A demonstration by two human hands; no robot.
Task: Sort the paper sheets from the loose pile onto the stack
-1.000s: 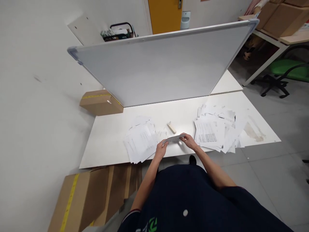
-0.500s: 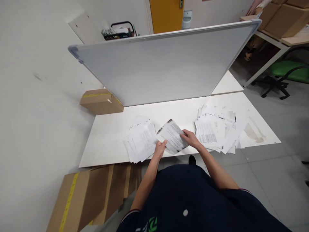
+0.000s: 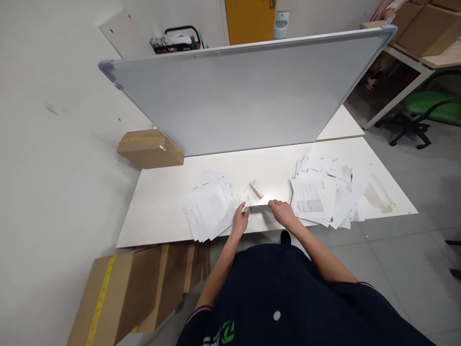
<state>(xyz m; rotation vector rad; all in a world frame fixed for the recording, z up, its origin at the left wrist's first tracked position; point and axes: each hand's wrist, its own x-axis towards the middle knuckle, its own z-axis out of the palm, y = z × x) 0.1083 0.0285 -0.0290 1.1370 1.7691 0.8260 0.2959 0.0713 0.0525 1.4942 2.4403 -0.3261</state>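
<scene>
Between my two hands a sheet of paper (image 3: pixel 258 207) is held nearly edge-on above the table's front part, so its print is hidden. My left hand (image 3: pixel 240 221) pinches its left end, and my right hand (image 3: pixel 284 214) is closed on its right end. Whether it is one sheet or more I cannot tell. Just beyond the paper lies a small cream oblong object (image 3: pixel 257 189), its kind unclear. A fanned pile of printed papers (image 3: pixel 209 211) rests beside my left hand. To the right of my right hand spreads a looser pile of papers (image 3: pixel 317 194).
A large whiteboard (image 3: pixel 230 101) stands along the back of the white table (image 3: pixel 154 206). One cardboard box (image 3: pixel 149 149) sits at the table's left back corner; more cardboard boxes (image 3: pixel 144 283) stand below at left. A green chair (image 3: pixel 434 108) is off to the right.
The paper has tilted from lying face-up to nearly edge-on between my hands. The cream object behind it has come into view. Both piles look the same.
</scene>
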